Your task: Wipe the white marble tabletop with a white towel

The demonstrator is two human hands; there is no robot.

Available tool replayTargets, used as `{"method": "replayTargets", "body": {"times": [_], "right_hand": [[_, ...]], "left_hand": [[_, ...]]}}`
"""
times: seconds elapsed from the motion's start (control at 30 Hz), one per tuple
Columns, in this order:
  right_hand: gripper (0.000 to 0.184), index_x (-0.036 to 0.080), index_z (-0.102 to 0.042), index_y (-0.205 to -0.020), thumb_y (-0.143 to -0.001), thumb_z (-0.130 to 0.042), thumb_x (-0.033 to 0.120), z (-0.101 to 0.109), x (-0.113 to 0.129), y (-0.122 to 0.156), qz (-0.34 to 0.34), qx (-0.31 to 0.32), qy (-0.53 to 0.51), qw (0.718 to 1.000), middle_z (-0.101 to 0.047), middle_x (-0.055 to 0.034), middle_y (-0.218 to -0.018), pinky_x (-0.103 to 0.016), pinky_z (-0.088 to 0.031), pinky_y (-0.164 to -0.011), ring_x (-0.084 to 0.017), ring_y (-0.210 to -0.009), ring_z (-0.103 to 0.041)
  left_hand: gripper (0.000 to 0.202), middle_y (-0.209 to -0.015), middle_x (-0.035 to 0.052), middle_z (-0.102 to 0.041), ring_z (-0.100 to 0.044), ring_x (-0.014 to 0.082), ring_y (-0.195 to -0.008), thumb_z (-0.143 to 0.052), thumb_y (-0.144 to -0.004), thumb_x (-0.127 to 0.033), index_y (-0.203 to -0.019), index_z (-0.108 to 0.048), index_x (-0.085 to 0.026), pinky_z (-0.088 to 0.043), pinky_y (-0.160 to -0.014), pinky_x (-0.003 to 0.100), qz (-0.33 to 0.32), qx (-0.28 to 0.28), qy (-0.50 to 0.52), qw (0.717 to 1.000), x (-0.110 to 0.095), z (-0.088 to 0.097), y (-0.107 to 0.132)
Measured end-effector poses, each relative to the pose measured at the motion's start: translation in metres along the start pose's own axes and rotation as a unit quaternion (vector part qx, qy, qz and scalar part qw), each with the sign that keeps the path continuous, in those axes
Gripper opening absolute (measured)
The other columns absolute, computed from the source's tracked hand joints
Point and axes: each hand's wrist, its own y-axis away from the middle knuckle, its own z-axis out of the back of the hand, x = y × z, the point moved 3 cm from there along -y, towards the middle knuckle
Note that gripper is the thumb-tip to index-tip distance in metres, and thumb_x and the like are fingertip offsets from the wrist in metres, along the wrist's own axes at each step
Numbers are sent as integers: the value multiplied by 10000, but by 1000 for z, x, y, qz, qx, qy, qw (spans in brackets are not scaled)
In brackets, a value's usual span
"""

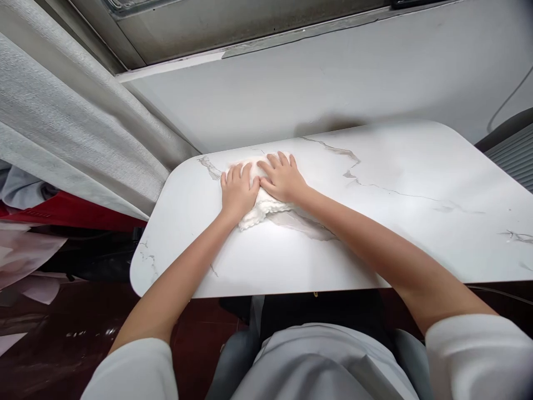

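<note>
At the far left hangs one grey curtain (pixel 75 128), its folds falling past the table's left corner, with one red edge (pixel 70 211) showing low beneath it.

One white marble-veined table (pixel 395 222) with rounded corners stands against a pale wall (pixel 333 78). On its left half, towards the far edge, lies one white fluffy cloth (pixel 262 208). It looks like a single bunched or folded piece, though the hands cover most of it and the layers cannot be made out.

The left hand (pixel 238 191) lies palm down on the left part of the cloth, fingers stretched out and close together, pointing away from the person. It is pressed flat rather than curled round anything. Just beside it, the right hand (pixel 283 179) rests palm down on the cloth's right and far part, its fingers likewise straight and slightly fanned. The two thumbs meet or nearly touch over the middle of the cloth. Neither hand pinches or lifts the fabric; both simply bear on it from above. A ragged lower edge of the cloth sticks out towards the person between the two wrists.

Both forearms are bare, running back to two white sleeves (pixel 478 355) at the bottom of the view.

At the far right, one dark chair back (pixel 512 144) stands beyond the table's corner, and one thin cable (pixel 508 100) curves down the wall above it.
</note>
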Motion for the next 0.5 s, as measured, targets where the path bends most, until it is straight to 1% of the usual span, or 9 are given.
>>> {"method": "replayTargets", "body": {"times": [0.1,0.27,0.37,0.5], "right_hand": [[556,173,-461,-1487,-990,-330,385,-1,-11,-22,-17,-4,-14,1000,-383,-154,-1568,-623,-149,-1181,-411,-1471,-243],[573,179,-456,-1495,-989,-319,411,-3,-33,-46,-36,-8,-25,999,-383,-141,-1575,-612,-139,-1184,-398,-1473,-243],[581,188,-456,-1495,-983,-320,426,-2,-49,-54,-42,-16,-26,999,-380,-130,-1580,-601,-149,-1181,-385,-1464,-255],[565,207,-463,-1483,-978,-322,417,3,-72,-55,-59,-31,-11,998,-419,-122,-1550,-595,-195,-1158,-370,-1418,-311]], "left_hand": [[489,-1514,98,-500,-375,253,-1455,-342,-990,-355,-1439,-487,-224,-202,-1233,498,-10,-6,11,1000,3,-6,-28],[490,-1515,98,-496,-376,247,-1450,-343,-992,-358,-1443,-480,-225,-199,-1232,489,-16,-5,17,1000,-1,-15,-64],[491,-1517,95,-494,-370,243,-1454,-327,-997,-354,-1450,-472,-233,-191,-1233,490,-24,-3,15,1000,-10,-20,-78],[509,-1539,100,-465,-351,238,-1464,-319,-1002,-354,-1473,-450,-215,-179,-1238,470,-38,13,8,999,-30,-25,-92]]}}
